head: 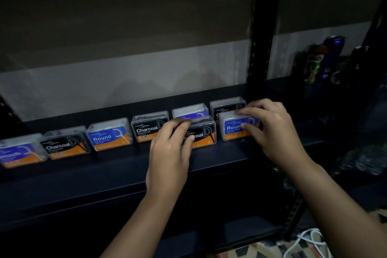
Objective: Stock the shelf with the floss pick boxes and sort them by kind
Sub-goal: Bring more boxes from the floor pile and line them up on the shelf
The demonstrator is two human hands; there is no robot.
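Several clear floss pick boxes stand in a row on the black shelf, blue Round and black Charcoal kinds mixed. My left hand grips a black Charcoal box by its left end. Behind that box stands a blue Round box. My right hand holds a blue Round box at its top and front. A black Charcoal box stands behind it. Further left are a Charcoal box, a Round box, a Charcoal box and a blurred blue box.
A black upright post of the rack stands right of the boxes. Beyond it, drink cans stand on the neighbouring shelf. A white cable lies on a patterned floor at the bottom right. A pale wall backs the shelf.
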